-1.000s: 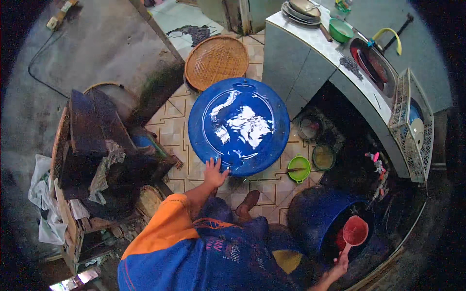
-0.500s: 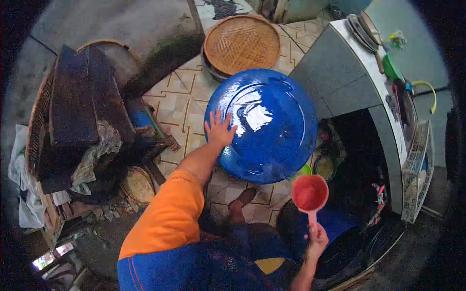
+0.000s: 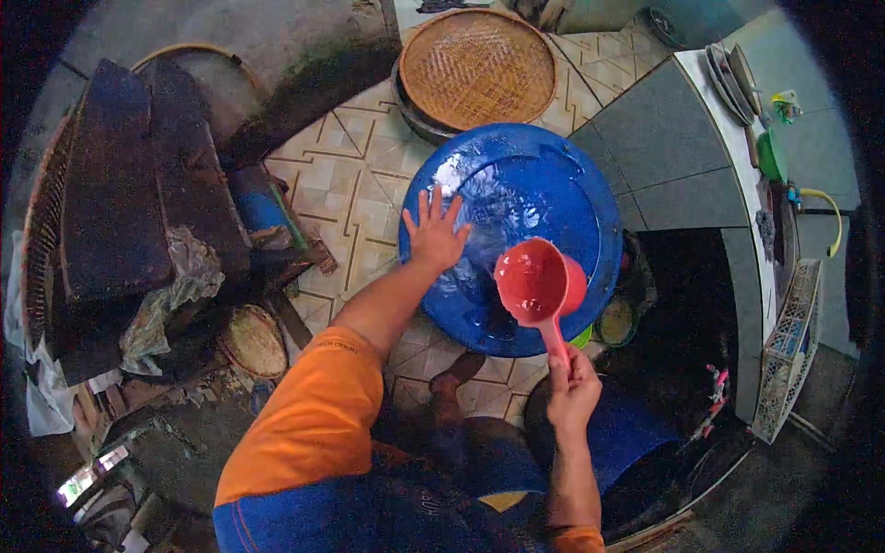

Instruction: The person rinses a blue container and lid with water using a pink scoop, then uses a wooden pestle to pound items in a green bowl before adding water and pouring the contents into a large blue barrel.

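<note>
Rinsing seems in hand: the left hand (image 3: 437,237) lies spread on the basin (image 3: 573,203) before the person (image 3: 309,405); the right hand (image 3: 572,394), apart, clasps the dipper (image 3: 533,284) above it. Next probably calls for careful tilting.

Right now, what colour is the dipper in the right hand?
The dipper is pinkish red, best seen in the head view.

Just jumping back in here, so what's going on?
A person's left hand is spread on a large, wet, round blue plastic piece. The right hand holds a red dipper by its handle, tilted above the blue piece. A woven tray lies just beyond.
</note>
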Available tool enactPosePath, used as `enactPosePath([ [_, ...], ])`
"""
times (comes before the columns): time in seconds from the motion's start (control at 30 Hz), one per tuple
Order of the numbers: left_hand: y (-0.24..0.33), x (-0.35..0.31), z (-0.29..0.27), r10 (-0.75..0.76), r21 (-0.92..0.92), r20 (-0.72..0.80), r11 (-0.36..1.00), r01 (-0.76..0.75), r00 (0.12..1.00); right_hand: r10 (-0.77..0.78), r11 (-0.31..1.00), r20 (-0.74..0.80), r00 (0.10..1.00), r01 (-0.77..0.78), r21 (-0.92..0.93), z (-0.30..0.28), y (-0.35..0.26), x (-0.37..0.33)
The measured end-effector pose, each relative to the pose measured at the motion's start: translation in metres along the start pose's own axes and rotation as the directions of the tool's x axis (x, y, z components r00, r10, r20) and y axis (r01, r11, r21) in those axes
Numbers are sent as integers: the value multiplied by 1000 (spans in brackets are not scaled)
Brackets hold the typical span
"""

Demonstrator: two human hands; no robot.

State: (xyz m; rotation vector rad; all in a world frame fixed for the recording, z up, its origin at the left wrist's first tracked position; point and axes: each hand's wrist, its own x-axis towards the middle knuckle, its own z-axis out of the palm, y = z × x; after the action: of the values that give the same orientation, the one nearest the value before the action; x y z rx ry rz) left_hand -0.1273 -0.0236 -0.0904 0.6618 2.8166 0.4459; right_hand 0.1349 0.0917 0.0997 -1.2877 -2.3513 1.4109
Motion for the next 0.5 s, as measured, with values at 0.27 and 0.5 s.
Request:
enactPosePath([
  [0.27,10,0,8,-54,-32,25,998,55,998,-219,954,-18,976,210,-214,20,-14,21],
  [0.5,31,5,19,-66,108,25,992,63,997,-455,784,16,890,409,-468,48,-9,63],
])
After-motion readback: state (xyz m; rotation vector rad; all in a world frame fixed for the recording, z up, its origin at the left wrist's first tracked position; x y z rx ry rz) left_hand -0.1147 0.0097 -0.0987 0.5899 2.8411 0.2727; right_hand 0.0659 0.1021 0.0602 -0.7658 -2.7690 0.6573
